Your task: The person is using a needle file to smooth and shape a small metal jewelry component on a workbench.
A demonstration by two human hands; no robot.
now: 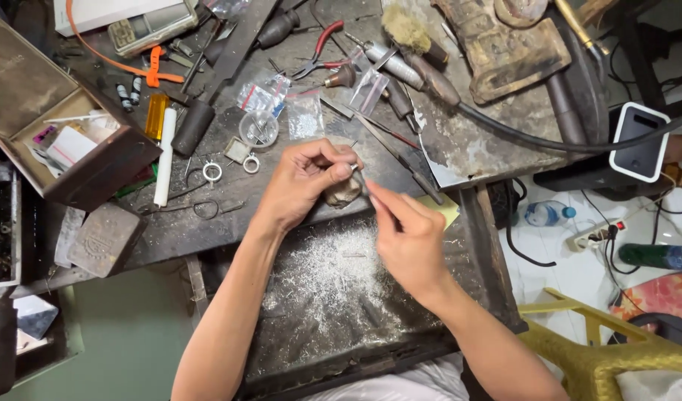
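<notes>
My left hand (300,182) pinches a small silvery piece against a worn wooden bench peg (342,191) at the front edge of the dark workbench (459,145). My right hand (409,239) grips a thin metal tool (361,180), a file or graver, whose tip meets that piece between my left fingertips. Under both hands a dark tray (322,297) is dusted with pale metal filings. The small piece is mostly hidden by my fingers.
The bench carries red-handled pliers (318,52), small plastic bags (263,95), a round clear dish (258,128), two silver rings (212,172), a white tube (165,156), and an open wooden box (73,145). A black hose (519,134) runs right. A yellow chair (601,356) stands lower right.
</notes>
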